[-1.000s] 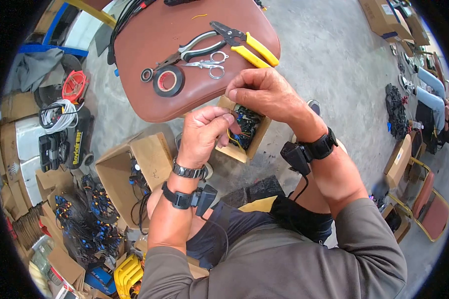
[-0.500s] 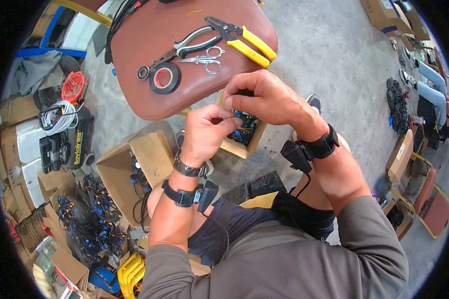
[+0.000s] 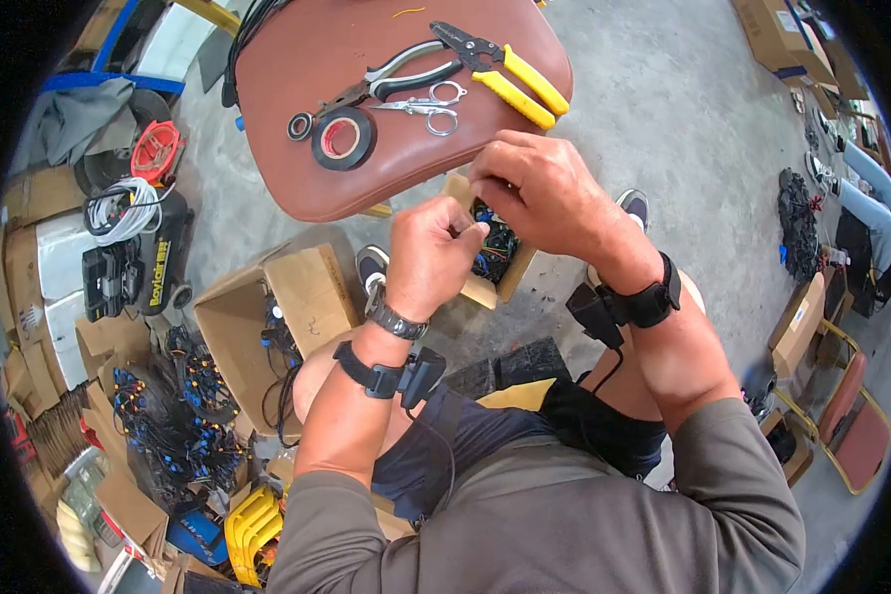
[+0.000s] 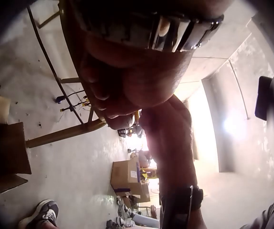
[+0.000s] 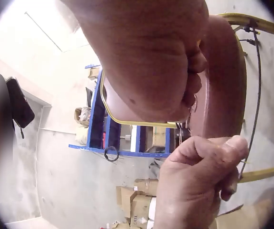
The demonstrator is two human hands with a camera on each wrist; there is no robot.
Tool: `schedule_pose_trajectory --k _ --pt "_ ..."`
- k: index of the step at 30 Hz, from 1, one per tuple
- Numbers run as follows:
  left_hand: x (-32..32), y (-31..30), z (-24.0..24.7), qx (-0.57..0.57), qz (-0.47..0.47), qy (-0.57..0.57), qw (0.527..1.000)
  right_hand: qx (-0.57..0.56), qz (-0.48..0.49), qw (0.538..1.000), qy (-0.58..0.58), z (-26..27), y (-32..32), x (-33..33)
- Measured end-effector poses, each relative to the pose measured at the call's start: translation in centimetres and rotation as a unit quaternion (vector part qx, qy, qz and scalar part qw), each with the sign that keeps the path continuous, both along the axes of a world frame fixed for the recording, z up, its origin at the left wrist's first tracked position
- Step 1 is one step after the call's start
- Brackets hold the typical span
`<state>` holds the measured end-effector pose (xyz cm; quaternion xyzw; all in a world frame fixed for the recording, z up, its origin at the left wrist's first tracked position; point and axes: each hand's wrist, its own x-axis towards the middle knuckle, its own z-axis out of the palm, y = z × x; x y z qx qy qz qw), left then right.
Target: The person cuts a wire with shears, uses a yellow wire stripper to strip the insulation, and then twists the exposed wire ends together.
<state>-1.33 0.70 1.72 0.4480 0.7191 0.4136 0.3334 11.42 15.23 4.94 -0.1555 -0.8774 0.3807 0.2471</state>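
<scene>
My left hand is raised in front of the chair seat, thumb against curled fingers. A thin wire lead with yellow ends and a small black plug shows beside its fingers in the left wrist view. Close by on the right, my right hand has its fingers bent toward the thumb; I cannot tell what is between them. Beyond both hands, the brown seat carries yellow-handled wire strippers, pliers, small scissors and a roll of black tape.
Below the hands stands a small carton of wires and connectors. A larger open carton is to its left. Bundles of black wiring with blue connectors lie at the far left, and another chair stands at the right.
The left hand has turned so its back faces up, hiding the yellow wire seen earlier under its fingers. The hands met at the fingertips half a second ago and now sit slightly apart.
</scene>
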Motion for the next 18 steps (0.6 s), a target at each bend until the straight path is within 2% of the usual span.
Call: schedule_pose_trajectory --k 4,7,13,16,18 --pt "0.36 0.30 0.25 0.008 0.034 -0.101 0.994 -0.077 -0.041 0.996 0.034 0.09 0.58 0.18" --pt "0.12 0.45 0.57 0.019 0.049 -0.158 0.986 -0.162 -0.073 0.983 -0.050 0.55 0.80 0.50" --pt "-0.51 0.35 0.13 0.025 0.028 -0.156 0.987 -0.262 0.026 0.959 -0.106 0.88 0.50 0.75" --pt "-0.33 0.24 0.07 0.025 0.022 -0.164 0.986 -0.350 0.061 0.932 -0.079 0.47 0.22 0.40" --pt "-0.15 0.43 0.65 0.020 0.017 -0.167 0.986 -0.359 0.055 0.929 -0.073 0.34 0.25 0.32"
